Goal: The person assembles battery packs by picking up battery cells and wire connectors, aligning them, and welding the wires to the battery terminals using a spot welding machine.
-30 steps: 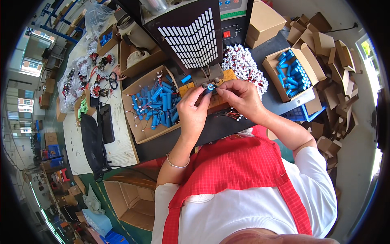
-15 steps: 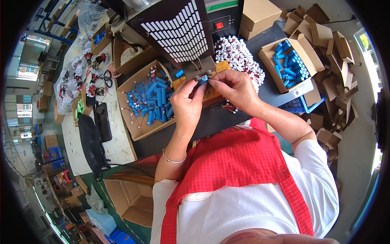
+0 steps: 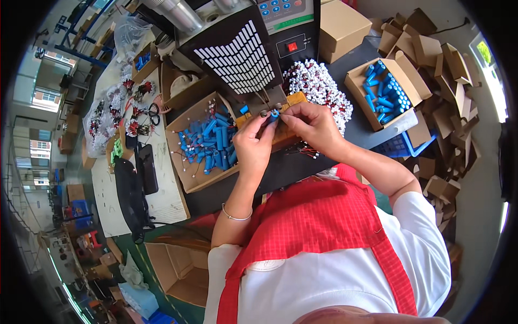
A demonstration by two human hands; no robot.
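Observation:
My left hand (image 3: 252, 147) pinches a blue cylindrical battery cell (image 3: 274, 115) and holds its end up at the electrodes of a spot welder (image 3: 234, 56). Most of the cell is hidden by the fingers. Right beside it, the thumb and forefinger of my right hand (image 3: 319, 129) are pressed together close to the cell's end. Whatever lies between them is too small to make out. Under both hands is a yellowish block (image 3: 295, 99) at the welder's foot. Another blue cell (image 3: 244, 109) lies just left of the electrodes.
Left of my hands stands a cardboard box (image 3: 190, 186) of blue cells with wire leads. A heap of white connectors with red wires (image 3: 324, 89) is right of the welder. Farther right is an open box (image 3: 359, 89) of blue cells. A phone (image 3: 147, 168) lies on the left table.
The view has shifted a little, so the bench appears slightly right and lower. Both hands stay at the electrodes, and the cell's end now shows more plainly between them.

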